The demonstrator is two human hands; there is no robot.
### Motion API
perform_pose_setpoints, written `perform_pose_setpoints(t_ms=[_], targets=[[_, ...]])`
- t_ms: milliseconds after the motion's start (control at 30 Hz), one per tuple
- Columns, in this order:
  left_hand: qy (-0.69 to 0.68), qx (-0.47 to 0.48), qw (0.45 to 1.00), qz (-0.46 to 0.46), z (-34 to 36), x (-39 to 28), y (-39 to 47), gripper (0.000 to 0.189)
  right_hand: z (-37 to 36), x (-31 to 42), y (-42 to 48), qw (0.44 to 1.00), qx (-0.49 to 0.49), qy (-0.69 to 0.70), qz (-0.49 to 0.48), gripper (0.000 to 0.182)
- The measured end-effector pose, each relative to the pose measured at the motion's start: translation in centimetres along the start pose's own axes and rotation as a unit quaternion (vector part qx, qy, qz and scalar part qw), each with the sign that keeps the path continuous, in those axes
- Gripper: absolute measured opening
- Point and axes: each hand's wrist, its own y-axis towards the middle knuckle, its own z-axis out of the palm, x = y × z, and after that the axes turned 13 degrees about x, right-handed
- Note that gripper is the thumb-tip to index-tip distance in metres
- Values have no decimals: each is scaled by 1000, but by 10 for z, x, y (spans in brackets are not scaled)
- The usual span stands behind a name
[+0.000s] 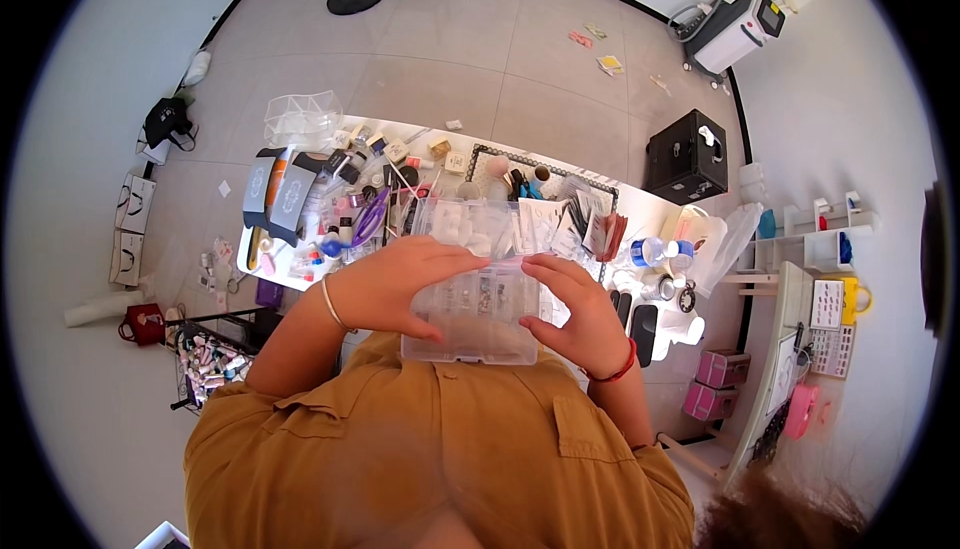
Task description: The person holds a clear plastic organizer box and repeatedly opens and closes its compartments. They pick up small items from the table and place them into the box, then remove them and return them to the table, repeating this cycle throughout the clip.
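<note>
A clear plastic compartment case [471, 350] lies in front of my chest, its lid [472, 219] swung back on the far side. Small items [484, 298] sit in its inner compartments, too small to make out. My left hand [390, 279] grips the case from the left, with the thumb over the near tray and the fingers reaching across the hinge line. On the opposite edge my right hand [574, 301] has its thumb and fingertips against the case. The undersides of both hands' fingers are partly hidden.
A white table [630, 208] carries nail-polish bottles, a purple-handled tool [370, 219], grey boxes [289, 189], a lace-edged tray [544, 163] and water bottles [649, 251]. A wire cart [214, 361] of small bottles stands left. A black trolley case [688, 155] stands beyond the table's right end.
</note>
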Motion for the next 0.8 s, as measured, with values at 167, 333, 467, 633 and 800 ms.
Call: perform_pose_setpoints(t_ms=[167,333,467,633,800], targets=[[-21,-9,1000,-3,0,2,-2,92,-6,7,5,999,-18,-30,-41,61],[-33,1,999,-5,-2,2,-1,94,-17,19,3,999,-23,-32,-35,60],[-61,-2,998,1,-1,5,-2,84,-32,32,-2,999,-51,7,-9,56],[-170,-16,984,49,2,18,-8,65,-38,25,-9,994,-104,-13,-23,43],[-175,-43,981,71,3,15,-5,63,-31,29,-8,994,-98,36,37,40]])
